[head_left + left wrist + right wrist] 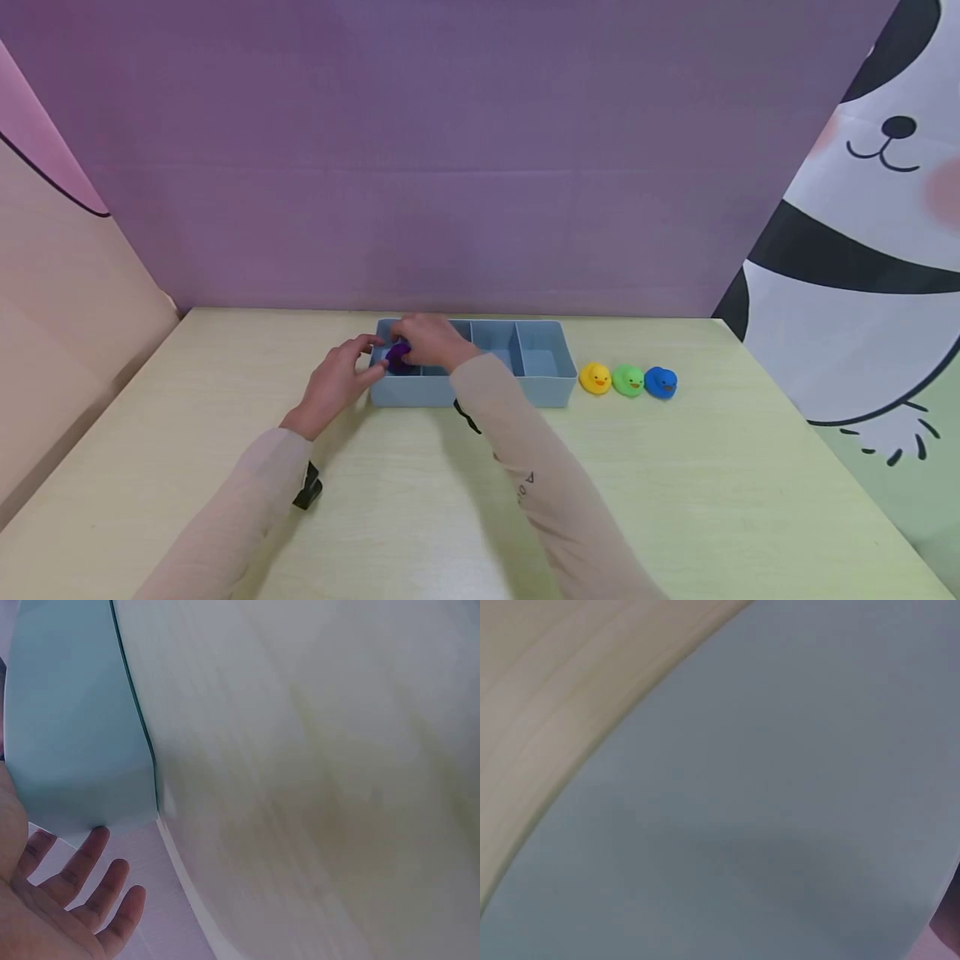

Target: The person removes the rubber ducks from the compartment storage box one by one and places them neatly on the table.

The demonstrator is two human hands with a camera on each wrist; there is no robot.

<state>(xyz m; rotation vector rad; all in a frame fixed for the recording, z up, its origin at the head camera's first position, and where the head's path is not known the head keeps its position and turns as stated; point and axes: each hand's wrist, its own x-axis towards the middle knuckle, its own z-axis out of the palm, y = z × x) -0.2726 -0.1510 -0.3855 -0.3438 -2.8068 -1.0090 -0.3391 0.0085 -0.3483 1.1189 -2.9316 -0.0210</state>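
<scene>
A light-blue box (480, 392) with several compartments in a row stands at the far middle of the table. Reaching over it, my right hand (431, 337) pinches a small dark purple toy (398, 358) at the leftmost compartment; the fingers partly hide the toy. My left hand (335, 383) is at the box's left end, fingers loosely spread and thumb close to the toy. In the left wrist view the left hand's fingers (86, 859) extend past the box corner. The box's outer wall (780, 765) fills most of the right wrist view.
Right of the box, a yellow duck (596, 378), a green duck (628, 381) and a blue duck (662, 382) sit in a row on the pale wooden table (390, 517). A purple backdrop (450, 167) rises behind the table's far edge.
</scene>
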